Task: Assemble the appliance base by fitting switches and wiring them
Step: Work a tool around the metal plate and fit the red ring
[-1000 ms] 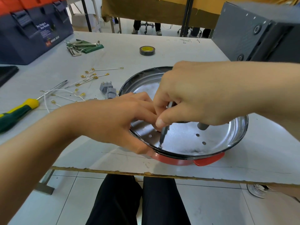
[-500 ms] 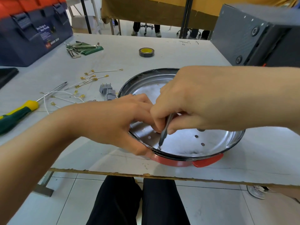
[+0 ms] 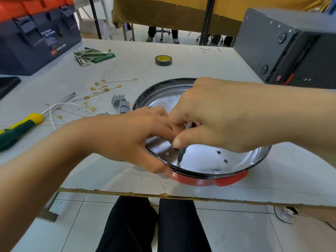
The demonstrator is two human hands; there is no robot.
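Observation:
The round appliance base (image 3: 236, 166), shiny metal inside with a red underside, lies near the table's front edge. My right hand (image 3: 214, 115) pinches a thin dark screwdriver (image 3: 181, 151) whose tip stands on a screw (image 3: 178, 165) at the base's near rim. My left hand (image 3: 131, 137) grips the base's left rim, thumb outside and fingers curled inside. Grey switches (image 3: 121, 104) lie just left of the base. White wires with gold terminals (image 3: 101, 90) are spread further left.
A green-and-yellow screwdriver (image 3: 18, 128) lies at the left edge. Hex keys (image 3: 91, 55) and a tape roll (image 3: 163, 60) sit further back. A blue toolbox (image 3: 34, 39) stands at the back left, a dark computer case (image 3: 291, 46) at the back right.
The right hand shifted slightly left and lower on the thin screwdriver, whose tip stays at the rim screw. The left hand keeps its grip on the rim.

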